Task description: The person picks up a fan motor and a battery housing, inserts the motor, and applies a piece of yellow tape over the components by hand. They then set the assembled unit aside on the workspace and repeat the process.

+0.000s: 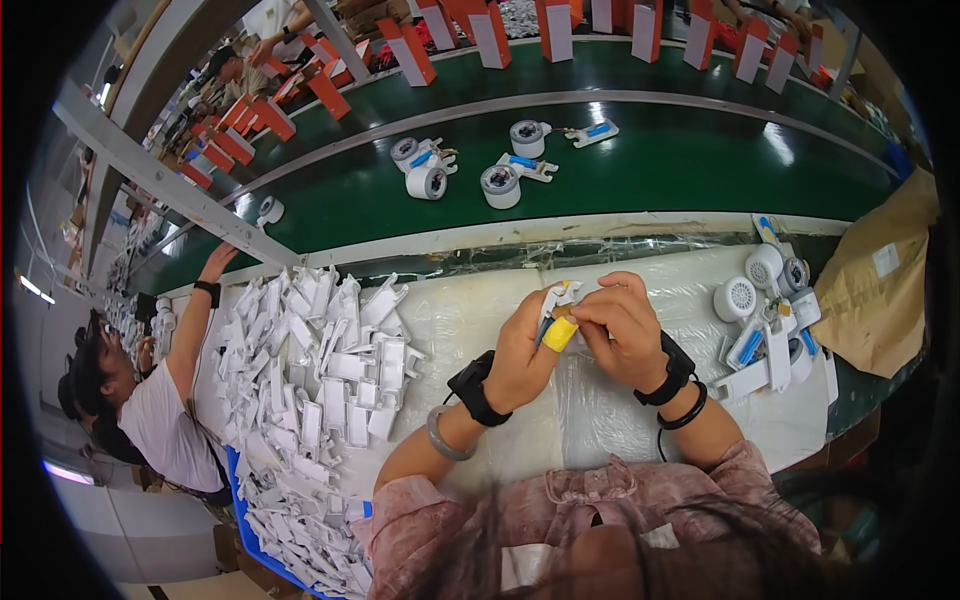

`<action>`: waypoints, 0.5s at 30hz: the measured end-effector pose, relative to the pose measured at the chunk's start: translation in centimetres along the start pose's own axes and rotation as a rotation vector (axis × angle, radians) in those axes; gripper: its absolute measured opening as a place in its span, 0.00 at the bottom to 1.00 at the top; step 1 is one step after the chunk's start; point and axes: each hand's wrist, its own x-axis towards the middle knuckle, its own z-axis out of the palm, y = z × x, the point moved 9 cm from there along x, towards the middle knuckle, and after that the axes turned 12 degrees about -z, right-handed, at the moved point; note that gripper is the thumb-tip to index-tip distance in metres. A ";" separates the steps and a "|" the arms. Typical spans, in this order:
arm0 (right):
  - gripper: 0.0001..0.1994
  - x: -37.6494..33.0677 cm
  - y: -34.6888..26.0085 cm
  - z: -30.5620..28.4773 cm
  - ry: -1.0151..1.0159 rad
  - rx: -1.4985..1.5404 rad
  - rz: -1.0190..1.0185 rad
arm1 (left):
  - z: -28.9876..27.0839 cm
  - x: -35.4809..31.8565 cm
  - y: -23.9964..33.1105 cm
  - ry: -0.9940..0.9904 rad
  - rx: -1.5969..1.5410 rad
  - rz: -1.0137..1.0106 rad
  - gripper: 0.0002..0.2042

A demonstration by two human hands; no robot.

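Note:
Above the plastic-covered table, my left hand (520, 350) is closed around a small white plastic part (562, 291). A bright yellow wrap (559, 334) shows at the left thumb; whether it sits on the thumb or on the part I cannot tell. My right hand (622, 332) meets the left one, its thumb and fingertips pinched against the held part. What those fingertips grip is hidden. Left of my hands lies a large heap of white plastic housings (345, 365). To the right is a cluster of white fan-like units (740, 298) with blue cylindrical cells (750, 347).
Past the table runs a green conveyor belt (650, 180) carrying round white assemblies (500, 185). Orange-and-white boxes (487, 38) stand along its far side. A brown paper bag (875, 280) is at the right, a blue bin (262, 540) at lower left. A co-worker (165, 410) reaches toward the belt.

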 end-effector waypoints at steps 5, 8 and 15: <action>0.14 -0.1 0.2 0.1 -0.014 0.009 0.012 | 0.0 0.1 0.0 0.009 0.049 0.005 0.19; 0.14 0.0 0.3 0.0 -0.024 0.019 0.007 | 0.0 0.2 -0.3 0.014 0.035 -0.009 0.19; 0.14 -0.2 0.2 0.2 -0.001 0.038 0.022 | -0.1 0.2 -0.2 0.029 0.056 -0.007 0.17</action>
